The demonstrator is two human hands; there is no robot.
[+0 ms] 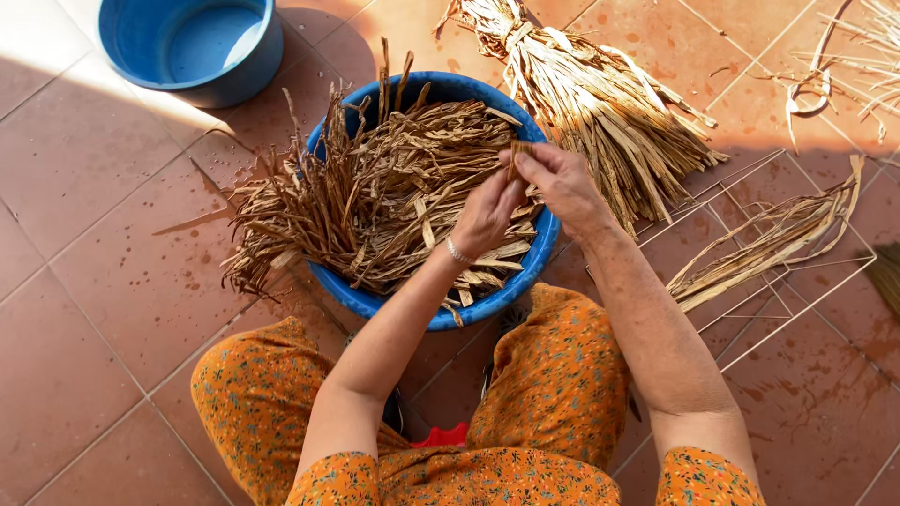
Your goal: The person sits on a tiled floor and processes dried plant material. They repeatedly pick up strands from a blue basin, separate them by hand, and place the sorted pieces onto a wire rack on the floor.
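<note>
A blue plastic basin (525,272) in front of my knees is heaped with dry brown leaf strips (375,187) that spill over its left rim. My left hand (486,214), a thin bracelet on its wrist, reaches into the heap and its fingers close on some strips. My right hand (562,183) is just beside it over the basin's right side, pinching the end of a strip (518,150) between thumb and fingers. Both hands touch the same small bunch.
A second blue basin (262,56) stands at the upper left. A tied sheaf of pale straw (600,94) lies behind the basin, a smaller bundle (769,239) on a white wire frame (816,290) to the right. My orange-patterned trousers (553,384) fill the bottom.
</note>
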